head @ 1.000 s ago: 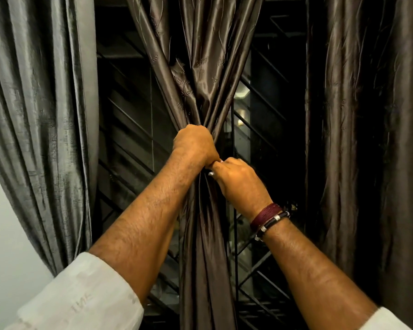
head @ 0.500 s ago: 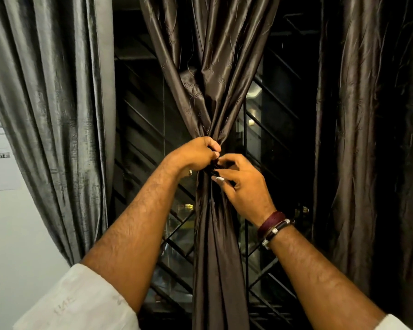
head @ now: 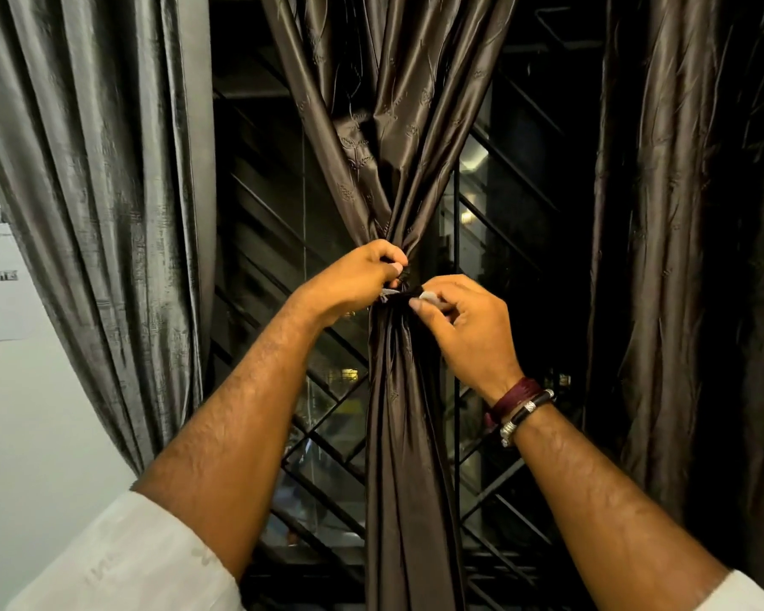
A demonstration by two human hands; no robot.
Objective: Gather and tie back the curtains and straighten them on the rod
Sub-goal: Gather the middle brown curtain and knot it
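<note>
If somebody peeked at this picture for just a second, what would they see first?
First, the two hands in the middle: the left hand and right hand pinch a dark tie at the waist of the bunched brown curtain. Then the bracelets on the right wrist. A shiny grey curtain hangs at the left, with a dark window grille behind.

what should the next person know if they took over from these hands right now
Left hand: curled round the gathered waist of the middle curtain, fingertips at the dark tie.
Right hand: pinching the tie's end on the right of the bunch.
Done: middle curtain gathered into a tight bunch, tie at its waist.
Whether the tie is knotted cannot be told.
Left: secure the tie, then gather the left curtain and right curtain, both hanging loose. The rod is out of view.
</note>
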